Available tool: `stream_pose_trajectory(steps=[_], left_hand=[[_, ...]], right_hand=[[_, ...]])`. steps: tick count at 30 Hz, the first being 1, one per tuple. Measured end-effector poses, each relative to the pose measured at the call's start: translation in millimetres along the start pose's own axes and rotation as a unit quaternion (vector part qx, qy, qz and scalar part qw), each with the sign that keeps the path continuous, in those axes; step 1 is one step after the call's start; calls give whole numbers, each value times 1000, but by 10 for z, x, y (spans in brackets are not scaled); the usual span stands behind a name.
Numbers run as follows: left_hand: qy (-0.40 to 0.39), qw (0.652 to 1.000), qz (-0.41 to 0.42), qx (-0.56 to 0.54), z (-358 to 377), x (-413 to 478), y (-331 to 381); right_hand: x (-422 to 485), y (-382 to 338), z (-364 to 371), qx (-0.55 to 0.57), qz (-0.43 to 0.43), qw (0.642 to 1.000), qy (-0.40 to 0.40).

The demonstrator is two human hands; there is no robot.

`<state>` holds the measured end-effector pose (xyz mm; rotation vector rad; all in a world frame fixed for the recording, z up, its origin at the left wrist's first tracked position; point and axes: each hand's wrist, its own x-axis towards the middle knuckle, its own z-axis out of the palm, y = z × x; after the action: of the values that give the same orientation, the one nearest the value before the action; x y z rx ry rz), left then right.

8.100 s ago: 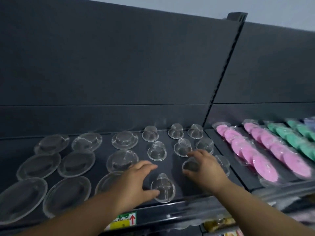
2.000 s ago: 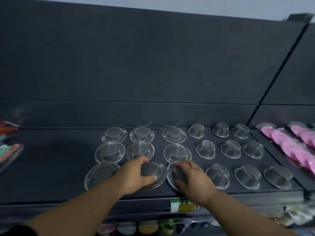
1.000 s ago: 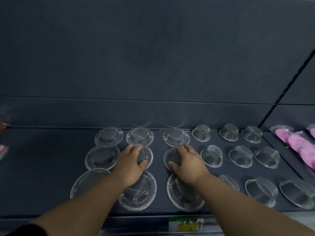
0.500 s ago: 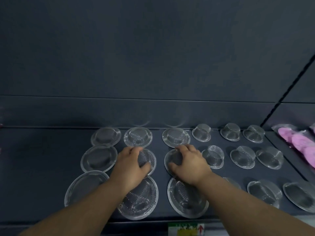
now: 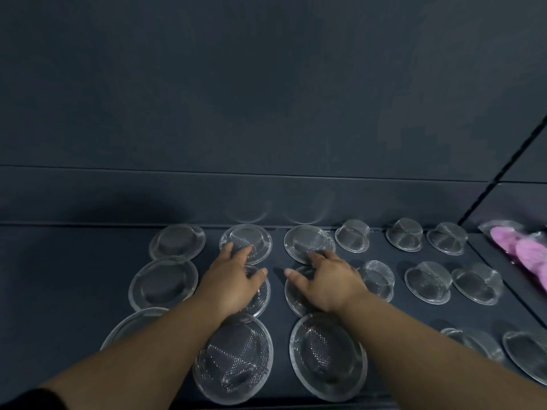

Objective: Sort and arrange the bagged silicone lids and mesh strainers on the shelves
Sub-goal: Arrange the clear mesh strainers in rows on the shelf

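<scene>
Both hands are down on the dark grey shelf (image 5: 74, 276), mid-row. The left hand (image 5: 232, 284) lies palm-down, fingers spread and near straight, on a wide shallow mesh strainer in a clear bag (image 5: 262, 294). Nothing is pinched, it just rests there, w/ fingertips at the near rim of the back-row wide strainer (image 5: 247, 238). The right hand (image 5: 328, 281) does the same on the neighbouring mid-row strainer (image 5: 291, 291): flat, thumb out sideways, fingers loose, no grip. Its tips are at the second back-row strainer (image 5: 307, 241), touching or just short, can't tell.

One front-edge wide strainer (image 5: 233, 356) sits under the left forearm and its twin (image 5: 327, 353) under the right. Small deep mesh strainers (image 5: 427, 281) fill the shelf's right end. The round bagged pieces (image 5: 164, 282) in the left col. are too blurry to say if they're mesh. Bagged pink silicone lids (image 5: 529, 255) lie on the next shelf, beyond the right edge.

Step in hand, by my read: squaring up the mid row of wide strainers, so sorting is prob. done and this is spacing work. The next move wants a light flat-fingered slide, both sides together, keeping even gaps btw rows and cols. The bags look slick, so go easy on the pressure or the rims ride over the back row.
</scene>
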<state>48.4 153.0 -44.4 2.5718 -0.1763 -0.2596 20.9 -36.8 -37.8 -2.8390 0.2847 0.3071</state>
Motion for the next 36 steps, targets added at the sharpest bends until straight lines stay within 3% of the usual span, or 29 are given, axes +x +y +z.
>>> stream_pose_trajectory(steps=[14, 22, 27, 36], left_hand=[[3, 1000, 24, 2, 16, -395, -16], [51, 998, 45, -10, 145, -815, -63], [59, 996, 52, -28, 199, -1096, -62], [80, 996, 42, -15, 228, -1163, -33]], right_hand=[[-60, 87, -10, 26, -29, 998, -49], [-687, 68, -22, 72, -84, 991, 76], [-1208, 216, 107, 65, -82, 994, 44], [-1226, 256, 135, 32, -92, 994, 46]])
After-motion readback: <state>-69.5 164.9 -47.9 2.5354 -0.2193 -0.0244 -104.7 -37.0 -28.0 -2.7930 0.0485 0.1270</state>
